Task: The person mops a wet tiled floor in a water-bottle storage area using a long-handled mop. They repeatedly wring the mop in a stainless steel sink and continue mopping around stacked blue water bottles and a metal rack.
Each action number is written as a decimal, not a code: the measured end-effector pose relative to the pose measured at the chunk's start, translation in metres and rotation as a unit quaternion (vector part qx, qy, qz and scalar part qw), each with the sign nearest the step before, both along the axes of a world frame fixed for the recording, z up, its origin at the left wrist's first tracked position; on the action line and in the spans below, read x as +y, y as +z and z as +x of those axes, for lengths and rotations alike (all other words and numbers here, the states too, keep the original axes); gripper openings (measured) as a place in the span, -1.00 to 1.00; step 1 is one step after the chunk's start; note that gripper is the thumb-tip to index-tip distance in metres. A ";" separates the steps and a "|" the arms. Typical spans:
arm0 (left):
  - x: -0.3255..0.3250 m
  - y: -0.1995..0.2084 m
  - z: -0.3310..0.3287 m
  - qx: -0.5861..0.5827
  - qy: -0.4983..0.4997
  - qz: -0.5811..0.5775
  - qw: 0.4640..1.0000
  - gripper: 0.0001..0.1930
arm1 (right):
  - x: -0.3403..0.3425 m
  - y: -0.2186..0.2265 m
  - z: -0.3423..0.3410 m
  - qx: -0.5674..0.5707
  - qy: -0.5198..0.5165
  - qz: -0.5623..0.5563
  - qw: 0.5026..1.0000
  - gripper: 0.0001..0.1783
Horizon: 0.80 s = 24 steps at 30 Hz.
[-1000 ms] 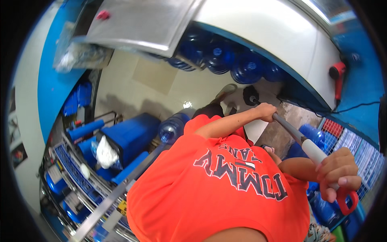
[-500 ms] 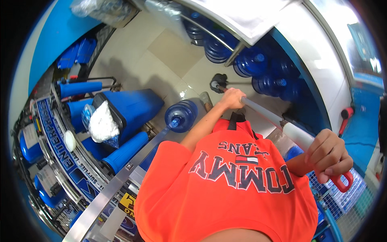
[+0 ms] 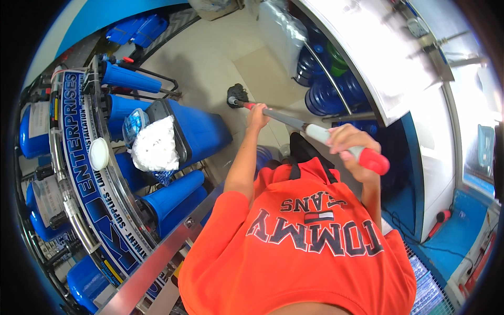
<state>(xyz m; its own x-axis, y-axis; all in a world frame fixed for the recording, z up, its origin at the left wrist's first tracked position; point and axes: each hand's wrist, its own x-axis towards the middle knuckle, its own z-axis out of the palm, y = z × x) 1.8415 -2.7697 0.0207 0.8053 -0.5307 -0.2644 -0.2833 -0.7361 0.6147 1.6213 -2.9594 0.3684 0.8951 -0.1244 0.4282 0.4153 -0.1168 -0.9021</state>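
Observation:
Both my hands hold a mop (image 3: 287,119) with a grey and white pole. My left hand (image 3: 257,117), arm stretched forward, is closed around the lower pole just above the mop's dark, bunched head (image 3: 238,94), which rests on the pale tiles. Near the upper end, my right hand (image 3: 355,148) wraps the white part of the pole beside its red end grip. The pole slants across in front of my body, its red end to the right. Part of a blue water bottle (image 3: 264,156) shows behind my left forearm.
A blue bin (image 3: 202,132) with a white plastic bag (image 3: 156,144) on top stands left of the mop. Further left is a rack of blue filter housings (image 3: 131,79). Large blue bottles (image 3: 336,94) sit under a white counter (image 3: 391,58) at right. Pale tiled floor (image 3: 210,50) lies ahead.
The mop head has moved left and slightly forward across the floor, toward the bin. My right hand has come forward and inward with the red end. The view has shifted too.

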 end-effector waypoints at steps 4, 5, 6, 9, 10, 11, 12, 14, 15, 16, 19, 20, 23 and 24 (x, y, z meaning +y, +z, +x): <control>0.033 -0.021 0.066 -0.016 0.151 0.060 0.987 -0.62 | 0.012 -0.018 0.067 0.044 0.088 -0.046 0.994 -0.80; 0.034 -0.024 0.079 -0.023 0.235 0.094 0.967 -0.52 | 0.014 -0.023 0.086 0.030 0.098 -0.065 0.993 -0.80; 0.034 -0.023 0.092 0.006 0.311 0.133 0.941 -0.41 | 0.016 -0.028 0.107 0.017 0.107 -0.064 0.992 -0.78; 0.046 -0.003 0.128 0.117 0.254 -0.047 0.959 -0.13 | 0.013 -0.035 0.166 0.018 0.124 -0.076 0.989 -0.73; 0.045 0.005 0.131 0.069 0.252 -0.064 0.963 -0.13 | 0.009 -0.035 0.186 0.025 0.128 -0.070 0.989 -0.71; 0.038 0.012 0.139 0.012 0.247 -0.062 0.967 -0.14 | 0.002 -0.033 0.207 0.029 0.144 -0.060 0.987 -0.73; 0.033 0.019 0.151 0.026 0.247 -0.094 0.964 -0.06 | -0.001 -0.032 0.230 0.006 0.139 -0.043 0.989 -0.73; 0.031 0.028 0.170 -0.035 0.220 -0.096 0.970 -0.08 | -0.011 -0.030 0.271 0.000 0.132 -0.024 0.991 -0.73; 0.030 0.029 0.184 -0.055 0.205 -0.084 0.974 -0.10 | -0.018 -0.030 0.292 0.003 0.128 -0.016 0.992 -0.73; 0.031 0.028 0.201 -0.047 0.194 -0.106 0.974 -0.13 | -0.022 -0.030 0.314 -0.018 0.130 0.010 0.991 -0.75; 0.032 0.013 0.251 -0.080 0.203 -0.122 0.968 -0.25 | -0.031 -0.031 0.374 -0.043 0.175 0.018 0.983 -0.76; 0.033 0.009 0.269 -0.063 0.224 -0.105 0.967 -0.30 | -0.030 -0.031 0.394 -0.063 0.177 0.025 0.982 -0.79; 0.036 0.010 0.314 0.018 0.278 -0.236 0.931 -0.57 | -0.028 -0.022 0.444 -0.065 0.206 0.062 0.974 -0.81; 0.031 0.015 0.327 -0.016 0.293 -0.263 0.919 -0.69 | -0.029 -0.017 0.457 -0.069 0.218 0.085 0.970 -0.83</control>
